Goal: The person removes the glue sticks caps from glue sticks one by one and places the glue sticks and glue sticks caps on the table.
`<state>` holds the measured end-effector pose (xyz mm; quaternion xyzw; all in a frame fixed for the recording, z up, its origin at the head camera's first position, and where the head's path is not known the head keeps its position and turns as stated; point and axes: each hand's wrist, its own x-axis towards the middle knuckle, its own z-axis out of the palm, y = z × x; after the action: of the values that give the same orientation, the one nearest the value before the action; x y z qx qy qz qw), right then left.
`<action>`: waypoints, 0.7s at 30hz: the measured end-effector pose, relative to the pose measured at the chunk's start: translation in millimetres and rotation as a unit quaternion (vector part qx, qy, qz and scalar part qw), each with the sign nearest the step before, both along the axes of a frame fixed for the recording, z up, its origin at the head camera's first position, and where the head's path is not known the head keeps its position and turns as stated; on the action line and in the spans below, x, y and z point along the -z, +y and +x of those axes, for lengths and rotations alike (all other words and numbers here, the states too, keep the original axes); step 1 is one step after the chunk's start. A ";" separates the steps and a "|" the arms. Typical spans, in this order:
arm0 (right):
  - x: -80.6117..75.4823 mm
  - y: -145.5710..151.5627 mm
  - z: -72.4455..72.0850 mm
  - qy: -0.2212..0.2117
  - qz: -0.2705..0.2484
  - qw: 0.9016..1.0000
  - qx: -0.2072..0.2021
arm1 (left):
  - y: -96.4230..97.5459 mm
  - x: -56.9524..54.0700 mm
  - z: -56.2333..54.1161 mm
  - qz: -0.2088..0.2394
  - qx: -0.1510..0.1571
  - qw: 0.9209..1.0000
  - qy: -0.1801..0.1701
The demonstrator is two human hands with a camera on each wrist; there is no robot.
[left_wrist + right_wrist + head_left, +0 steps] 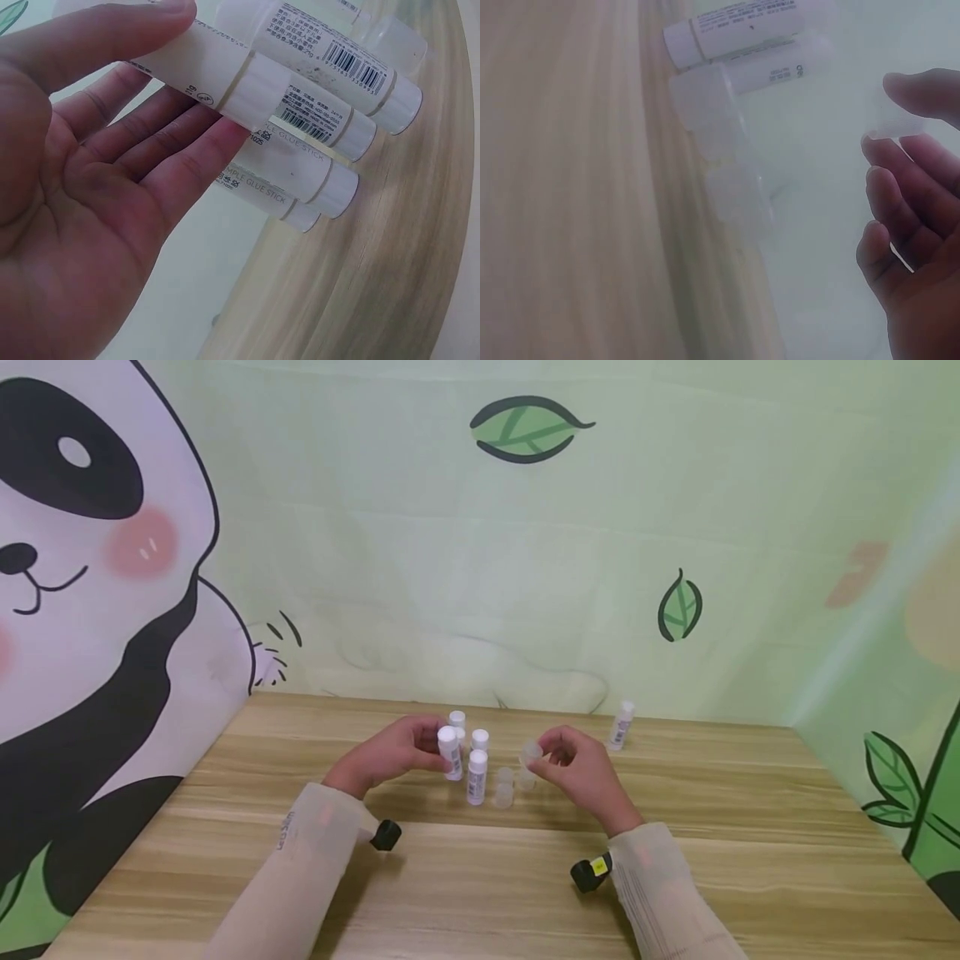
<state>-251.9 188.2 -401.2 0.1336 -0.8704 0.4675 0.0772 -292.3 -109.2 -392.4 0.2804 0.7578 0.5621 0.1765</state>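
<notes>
My left hand (393, 752) grips a white glue stick (450, 753) between thumb and fingers, tilted slightly and held just off the other sticks. Its printed label (202, 64) faces the left wrist camera. Close by stand several more white glue sticks (477, 778), with "glue stick" lettering and a barcode visible on some (292, 157). My right hand (577, 767) pinches a small translucent cup-like piece (531, 752) by thumb and fingertips. Below it stand similar translucent pieces (504, 790), apparently stacked in pairs (739, 199).
One more glue stick (622, 727) stands alone at the back right of the wooden table (480, 893). Behind the table hangs a pale green cloth (420, 543) printed with leaves and a panda. Black wrist cameras (387, 835) are worn below both hands.
</notes>
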 end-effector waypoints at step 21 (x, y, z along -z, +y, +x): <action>16.4 5.3 -7.9 -0.003 0.049 0.999 -0.020 | 0.3 7.3 -0.9 -0.040 -0.006 0.999 -0.009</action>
<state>-259.8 193.6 -417.6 0.1530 -0.8897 0.4261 0.0583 -293.2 -109.0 -399.7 0.2638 0.7799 0.5344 0.1910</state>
